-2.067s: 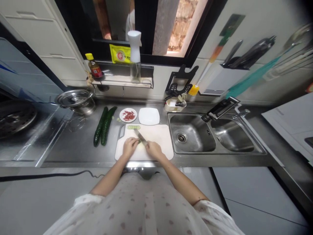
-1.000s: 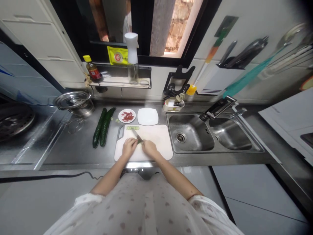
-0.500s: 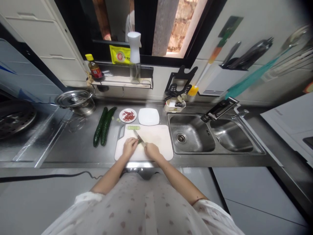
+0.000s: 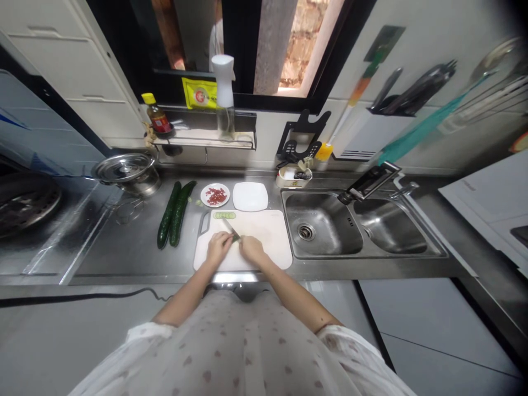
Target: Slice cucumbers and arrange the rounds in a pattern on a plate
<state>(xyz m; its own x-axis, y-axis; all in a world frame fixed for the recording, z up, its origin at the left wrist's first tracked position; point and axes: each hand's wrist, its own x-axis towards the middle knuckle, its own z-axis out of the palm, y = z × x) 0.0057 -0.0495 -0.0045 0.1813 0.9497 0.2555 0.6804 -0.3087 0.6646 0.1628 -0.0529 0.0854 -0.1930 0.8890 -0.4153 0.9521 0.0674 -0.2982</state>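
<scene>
On the white cutting board (image 4: 272,234), my right hand (image 4: 252,251) is closed around the handle of a knife (image 4: 230,227), whose blade points up and to the left. My left hand (image 4: 218,247) has its fingers bent and pressed on a small dark green cucumber piece (image 4: 235,238), right beside the blade. Most of that piece is hidden by the fingers and knife. A row of pale green cucumber slices (image 4: 224,215) lies along the board's upper left edge.
Two whole cucumbers (image 4: 177,220) lie left of the board. Behind it are a plate (image 4: 203,200) of chopped red bits and a white square plate (image 4: 250,196). A lidded steel pot (image 4: 127,170) stands back left; the double sink (image 4: 325,257) is at right.
My right hand and the knife have shifted slightly left and up, bringing the right hand closer to my left hand. The left hand stays on the cucumber piece.
</scene>
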